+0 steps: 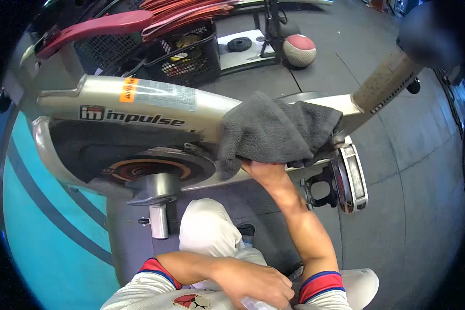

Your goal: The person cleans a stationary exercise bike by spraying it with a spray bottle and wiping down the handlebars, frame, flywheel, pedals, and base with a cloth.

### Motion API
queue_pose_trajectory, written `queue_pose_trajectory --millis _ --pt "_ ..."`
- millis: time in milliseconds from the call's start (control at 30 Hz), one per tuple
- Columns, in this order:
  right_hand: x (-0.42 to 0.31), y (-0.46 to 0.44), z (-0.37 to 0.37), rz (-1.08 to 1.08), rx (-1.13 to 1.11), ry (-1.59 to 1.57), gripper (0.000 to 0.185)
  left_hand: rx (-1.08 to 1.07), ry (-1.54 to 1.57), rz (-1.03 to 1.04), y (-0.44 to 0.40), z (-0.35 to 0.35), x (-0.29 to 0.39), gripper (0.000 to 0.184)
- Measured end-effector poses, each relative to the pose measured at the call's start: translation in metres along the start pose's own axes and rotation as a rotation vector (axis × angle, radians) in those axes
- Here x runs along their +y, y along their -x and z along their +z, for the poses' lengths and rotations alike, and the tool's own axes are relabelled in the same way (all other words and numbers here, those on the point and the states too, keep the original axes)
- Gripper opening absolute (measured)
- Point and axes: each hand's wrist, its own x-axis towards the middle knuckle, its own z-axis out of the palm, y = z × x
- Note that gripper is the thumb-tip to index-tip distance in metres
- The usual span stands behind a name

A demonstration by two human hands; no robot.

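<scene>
A dark grey towel point(276, 129) drapes over the frame of an exercise bike point(217, 108) marked "impulse". My right hand point(263, 170) reaches up from below and is in the towel's lower edge, its fingers mostly covered by the cloth. Close to my body, my left hand point(256, 284) is closed, with a clear plastic object point(257, 304) showing at its underside; its kind is cut off by the picture edge. Right of the towel is a bike pedal point(352, 178) with a strap. A crank cover with an orange ring point(150, 170) lies to the left.
A red bike seat point(98, 28) rises at the upper left. Behind the bike stand black crates point(183, 57), red folded bands point(186, 13) and a pink and white ball point(298, 50). Grey floor tiles point(398, 222) lie right, a turquoise floor strip point(51, 248) left.
</scene>
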Motion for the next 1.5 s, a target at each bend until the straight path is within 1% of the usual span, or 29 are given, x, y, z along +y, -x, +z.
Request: queue_pose_trajectory --millis 67,100,200,267,300,333,367,400,433,467,500,600,667,733,767,833,867,900,967,1067,1100,1133,1200,1267,1300,1333,1367,1467,1500 --pt "-0.014 -0.015 -0.008 -0.073 0.028 -0.013 0.071 -0.094 -0.134 -0.011 0.003 0.000 -0.007 0.038" --pt "-0.028 -0.041 -0.012 -0.006 -0.046 -0.116 0.067 -0.082 -0.087 -0.024 0.001 0.000 -0.007 0.033" --pt "-0.067 -0.109 -0.014 0.022 -0.154 -0.040 0.059 -0.037 0.018 -0.019 -0.003 -0.002 0.000 0.030" --pt "-0.068 -0.119 -0.024 0.152 -0.304 0.118 0.053 0.022 0.012 0.051 -0.005 -0.010 0.010 0.028" --pt "-0.067 -0.117 -0.035 0.149 -0.154 0.167 0.052 0.039 0.019 0.087 -0.004 -0.011 0.011 0.027" --pt "-0.067 -0.109 -0.046 0.219 -0.138 0.217 0.053 0.061 0.026 0.126 -0.002 -0.010 0.012 0.027" --pt "-0.066 -0.100 -0.060 0.319 -0.219 0.307 0.053 0.084 0.031 0.169 -0.001 -0.010 0.011 0.026" --pt "-0.065 -0.093 -0.075 0.414 -0.278 0.328 0.044 0.075 0.039 0.169 0.001 -0.007 0.008 0.026" --pt "-0.057 -0.086 -0.089 0.458 -0.258 0.341 0.031 0.074 0.056 0.158 -0.003 -0.003 0.002 0.026" --pt "-0.058 -0.088 -0.103 0.547 -0.281 0.350 0.024 0.065 0.072 0.153 -0.002 0.001 -0.001 0.026" --pt "-0.052 -0.091 -0.118 0.539 -0.069 0.131 0.023 0.028 0.032 0.135 0.000 0.003 -0.004 0.027" --pt "-0.054 -0.103 -0.136 0.803 0.373 -0.502 0.022 0.018 -0.003 0.175 0.000 0.002 -0.005 0.027" --pt "-0.067 -0.122 -0.152 0.766 0.601 -1.024 0.021 0.036 0.061 0.154 -0.001 0.002 0.000 0.025" --pt "-0.055 -0.119 -0.155 0.622 0.283 -0.023 0.022 0.051 0.076 0.150 0.000 0.003 0.003 0.023" --pt "-0.070 -0.133 -0.152 0.579 0.174 0.228 0.028 0.052 0.062 0.157 0.000 0.004 0.003 0.023" --pt "-0.076 -0.135 -0.139 0.514 0.051 0.329 0.028 -0.011 -0.023 0.141 0.002 0.002 0.001 0.021" --pt "-0.084 -0.137 -0.133 0.510 -0.013 0.345 0.028 -0.069 -0.092 0.113 0.005 -0.001 -0.003 0.028" --pt "-0.091 -0.140 -0.127 0.554 -0.001 0.267 0.028 -0.125 -0.155 0.082 0.008 -0.001 -0.005 0.038" --pt "-0.093 -0.146 -0.123 0.515 -0.049 0.357 0.032 -0.002 -0.002 0.127 0.003 0.005 0.002 0.022" --pt "-0.076 -0.152 -0.139 0.448 -0.077 0.662 0.044 0.075 0.068 0.198 0.004 0.006 0.002 0.024" --pt "-0.077 -0.161 -0.148 0.606 -0.089 0.664 0.050 0.081 0.068 0.227 0.004 0.006 0.001 0.025" --pt "-0.067 -0.158 -0.152 0.494 0.124 0.657 0.043 0.048 0.080 0.226 0.003 0.006 0.001 0.025" --pt "-0.091 -0.163 -0.147 0.562 0.430 0.373 0.036 -0.023 0.095 0.219 0.004 0.000 0.001 0.026" --pt "-0.092 -0.156 -0.121 0.410 0.220 0.380 0.031 -0.003 0.103 0.228 0.003 0.001 0.001 0.027" --pt "-0.092 -0.147 -0.112 0.419 0.048 0.072 0.030 0.001 0.107 0.234 0.003 0.000 0.001 0.028" --pt "-0.094 -0.138 -0.103 0.387 -0.047 -0.279 0.030 -0.012 0.090 0.226 0.003 -0.002 0.001 0.027" --pt "-0.104 -0.138 -0.105 0.505 -0.277 -0.539 0.035 -0.019 0.074 0.219 0.004 -0.002 0.002 0.027" --pt "-0.090 -0.115 -0.083 0.084 -0.371 -0.620 0.032 -0.016 0.055 0.225 0.006 0.002 0.001 0.027" --pt "-0.088 -0.108 -0.078 0.090 -0.360 -0.493 0.036 -0.013 0.047 0.234 0.006 0.002 0.001 0.026"
